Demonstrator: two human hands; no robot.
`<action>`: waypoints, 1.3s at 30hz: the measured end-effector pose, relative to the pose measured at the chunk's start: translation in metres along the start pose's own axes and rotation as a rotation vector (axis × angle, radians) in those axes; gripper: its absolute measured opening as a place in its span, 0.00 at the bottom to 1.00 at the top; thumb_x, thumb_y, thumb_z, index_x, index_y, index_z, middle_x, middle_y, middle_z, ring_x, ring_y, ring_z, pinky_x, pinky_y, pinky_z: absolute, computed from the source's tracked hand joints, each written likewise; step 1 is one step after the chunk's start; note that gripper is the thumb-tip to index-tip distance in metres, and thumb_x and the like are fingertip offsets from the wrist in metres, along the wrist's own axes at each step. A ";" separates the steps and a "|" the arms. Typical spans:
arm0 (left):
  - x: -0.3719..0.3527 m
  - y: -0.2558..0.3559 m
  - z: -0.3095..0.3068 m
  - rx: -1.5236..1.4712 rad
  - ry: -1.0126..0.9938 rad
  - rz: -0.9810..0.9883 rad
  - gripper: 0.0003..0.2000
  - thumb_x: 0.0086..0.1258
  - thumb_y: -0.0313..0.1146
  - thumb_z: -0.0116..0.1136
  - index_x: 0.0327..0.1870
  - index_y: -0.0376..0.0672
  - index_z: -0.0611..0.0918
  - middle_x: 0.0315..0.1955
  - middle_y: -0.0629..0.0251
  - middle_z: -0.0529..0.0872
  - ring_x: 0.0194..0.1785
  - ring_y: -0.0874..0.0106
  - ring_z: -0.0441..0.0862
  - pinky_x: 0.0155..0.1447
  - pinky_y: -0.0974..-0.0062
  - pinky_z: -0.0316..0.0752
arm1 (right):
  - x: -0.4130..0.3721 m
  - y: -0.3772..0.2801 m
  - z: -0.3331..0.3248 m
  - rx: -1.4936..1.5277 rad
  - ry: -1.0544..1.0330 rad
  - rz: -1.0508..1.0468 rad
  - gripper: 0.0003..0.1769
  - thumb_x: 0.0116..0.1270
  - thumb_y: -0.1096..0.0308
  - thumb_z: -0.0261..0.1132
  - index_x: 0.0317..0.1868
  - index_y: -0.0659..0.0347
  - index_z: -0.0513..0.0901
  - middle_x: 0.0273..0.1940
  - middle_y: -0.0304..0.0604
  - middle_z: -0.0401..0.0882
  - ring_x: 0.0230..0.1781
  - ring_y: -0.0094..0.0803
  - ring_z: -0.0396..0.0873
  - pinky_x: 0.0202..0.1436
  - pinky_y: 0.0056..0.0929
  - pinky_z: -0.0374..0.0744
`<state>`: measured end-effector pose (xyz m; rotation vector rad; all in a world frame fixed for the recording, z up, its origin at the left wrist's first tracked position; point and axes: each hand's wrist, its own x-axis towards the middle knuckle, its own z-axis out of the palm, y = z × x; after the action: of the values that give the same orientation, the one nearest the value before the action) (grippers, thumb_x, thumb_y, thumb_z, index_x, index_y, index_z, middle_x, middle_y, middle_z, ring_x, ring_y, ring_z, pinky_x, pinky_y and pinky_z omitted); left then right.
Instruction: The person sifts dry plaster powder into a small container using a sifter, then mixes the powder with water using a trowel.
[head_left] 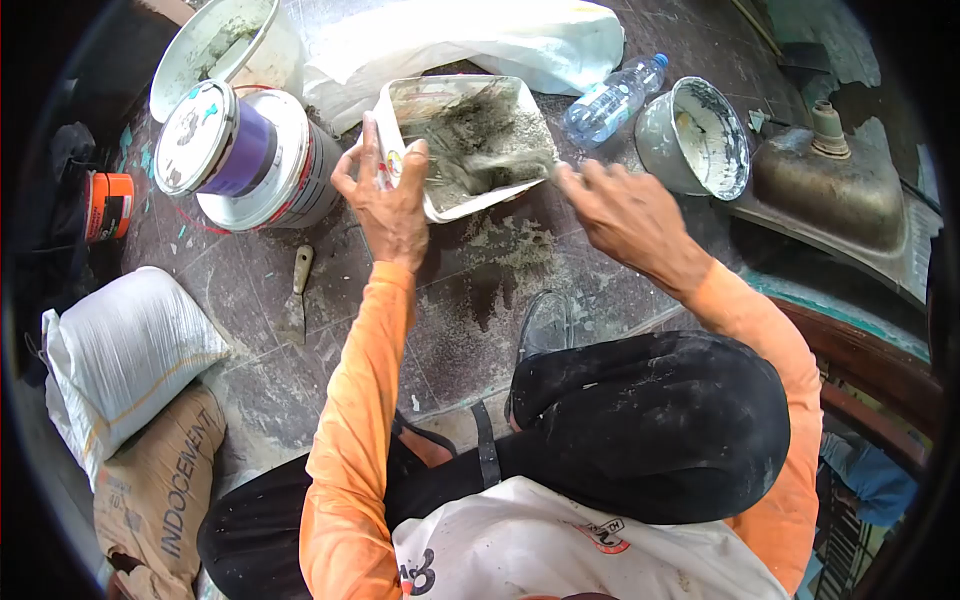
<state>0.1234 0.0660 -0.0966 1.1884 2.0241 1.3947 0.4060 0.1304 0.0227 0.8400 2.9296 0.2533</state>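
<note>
A white rectangular tub [465, 212] stands on the dirty tiled floor, with grey cement-like mix [480, 130] inside. My left hand [388, 190] grips the tub's left wall, thumb and fingers on either side of it. At the tub's right edge, my right hand [625, 215] is closed with its fingers curled; what it holds is hidden and blurred by motion. The mix near the tub's right side is also smeared by motion. On the floor to the left lies a scraper [301, 285] with a pale handle.
Left are a purple-banded can [240, 150] on a large bucket [325, 175], an open white bucket [165, 70], a white sack [140, 345] and a brown cement bag [165, 490]. Right are a plastic bottle [610, 100], a grey bucket [665, 150] and a metal sink [830, 195].
</note>
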 end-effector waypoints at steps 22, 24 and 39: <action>-0.012 0.018 0.001 -0.127 0.028 -0.025 0.40 0.68 0.53 0.74 0.83 0.52 0.79 0.65 0.50 0.64 0.69 0.53 0.71 0.75 0.55 0.73 | -0.014 0.003 -0.078 0.148 -0.347 0.115 0.14 0.85 0.60 0.58 0.52 0.61 0.85 0.35 0.51 0.87 0.31 0.50 0.90 0.34 0.50 0.85; -0.009 0.021 0.000 -0.154 -0.006 -0.025 0.40 0.68 0.53 0.74 0.83 0.52 0.79 0.65 0.50 0.64 0.69 0.53 0.71 0.74 0.56 0.73 | -0.011 0.000 -0.061 0.169 -0.353 0.128 0.14 0.84 0.61 0.59 0.55 0.61 0.84 0.37 0.51 0.87 0.32 0.48 0.90 0.33 0.49 0.85; -0.015 0.008 -0.013 -0.170 -0.084 0.007 0.39 0.69 0.50 0.73 0.84 0.57 0.78 0.67 0.53 0.65 0.72 0.57 0.68 0.75 0.57 0.72 | 0.022 -0.001 -0.025 0.304 -0.202 0.086 0.15 0.80 0.64 0.59 0.38 0.63 0.86 0.24 0.55 0.86 0.23 0.49 0.88 0.28 0.47 0.85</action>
<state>0.1258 0.0475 -0.0862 1.1602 1.8070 1.4630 0.3838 0.1378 0.0466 0.9659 2.7820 -0.2643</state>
